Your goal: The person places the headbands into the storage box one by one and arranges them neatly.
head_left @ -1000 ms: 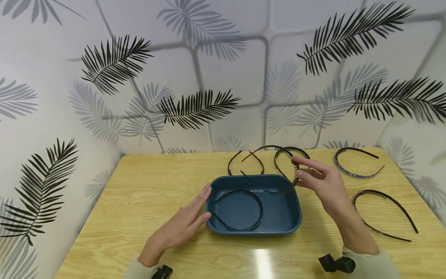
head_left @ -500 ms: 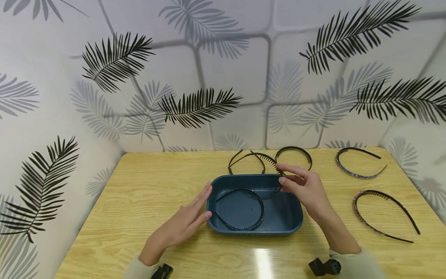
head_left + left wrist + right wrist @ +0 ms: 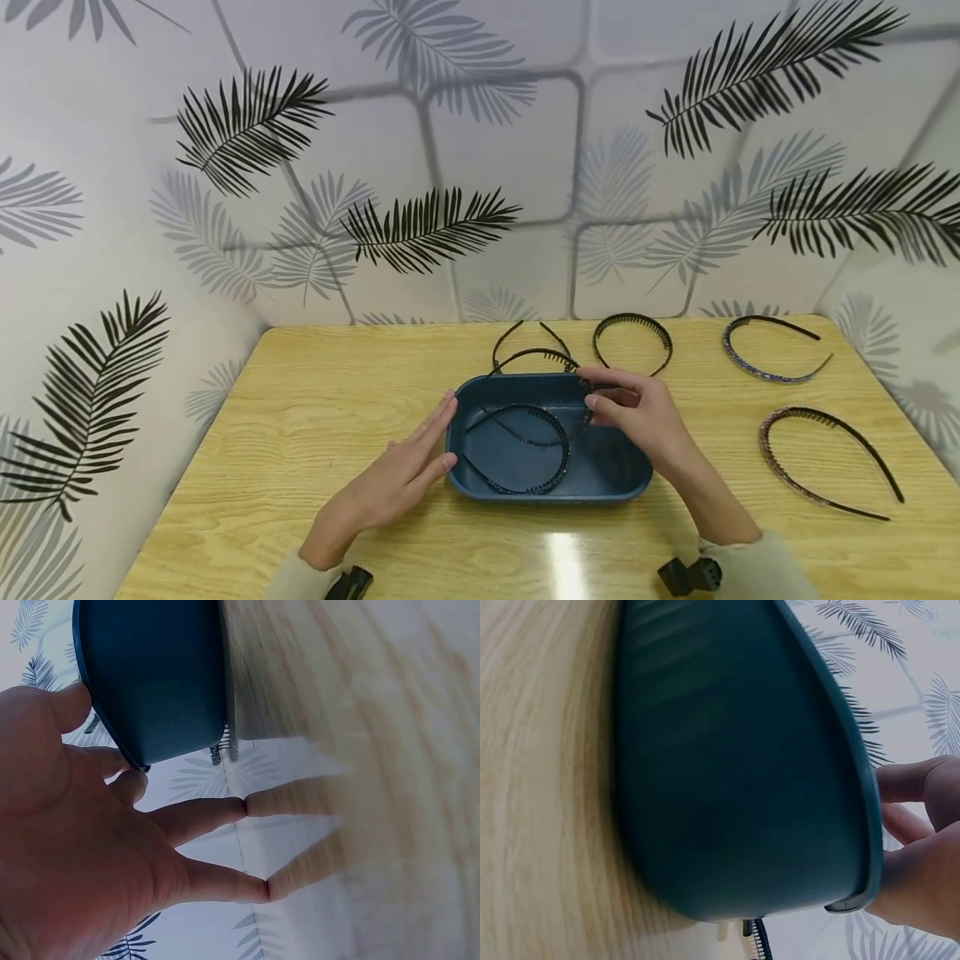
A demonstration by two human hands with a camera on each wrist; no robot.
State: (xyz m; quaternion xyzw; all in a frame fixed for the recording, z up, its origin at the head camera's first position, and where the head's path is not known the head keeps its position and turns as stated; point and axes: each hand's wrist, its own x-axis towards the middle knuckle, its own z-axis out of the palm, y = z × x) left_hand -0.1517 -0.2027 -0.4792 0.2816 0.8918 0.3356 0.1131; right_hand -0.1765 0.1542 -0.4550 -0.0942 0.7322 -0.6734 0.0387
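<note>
Black toothed hairband w/ thin curved arms (image 3: 534,351) — it's right at the tub, one arm above the far rim, the other down inside; can't tell if it touches the bottom. R hand (image 3: 641,421) has it pinched btw thumb & fingers at the curve. Tub's a dark-blue, rounded rectangular plastic one (image 3: 609,468), and in its left half lies a black sparkly toothed headband (image 3: 567,454), arms pointing left. L hand (image 3: 393,483) is at the tub's left end, fingers straight & spread, thumb on the rim — two fingertips down on the pale yellow wood-grain table (image 3: 300,417). Behind the tub, a slim black headband (image 3: 494,350), partly hidden; to its right, a round black toothed headband (image 3: 632,317). Far R: a blue glittery headband (image 3: 757,372) near the back edge, w/ a pinkish-brown glittery headband (image 3: 780,473) nearer the person. Pale sleeves, black wrist gear (image 3: 692,575); white leaf-print wall (image 3: 517,275) behind.
</note>
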